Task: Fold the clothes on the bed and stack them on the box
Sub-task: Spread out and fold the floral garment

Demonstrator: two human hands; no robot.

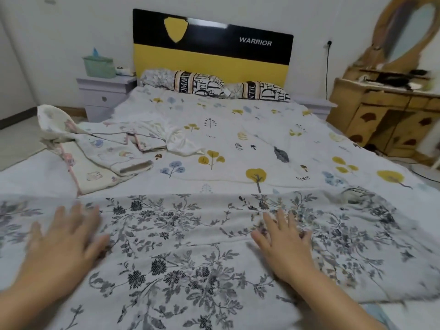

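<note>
A white garment with a grey and black flower print [185, 246] lies spread flat across the near end of the bed [238, 144]. My left hand [64, 236] rests flat on its left part, fingers straight and spread. Flat on its right part lies my right hand [283, 241], fingers also spread. Both hands look blurred. A cream hooded jacket with small cartoon prints and pink trim [102, 148] lies crumpled on the bed's left side, beyond the left hand. No box is in view.
Two patterned pillows [202, 83] lie under the black and yellow headboard [212, 51]. A pale nightstand [104, 96] with a green tissue box [98, 65] stands at the left. A wooden dressing table with an oval mirror [390, 110] stands at the right.
</note>
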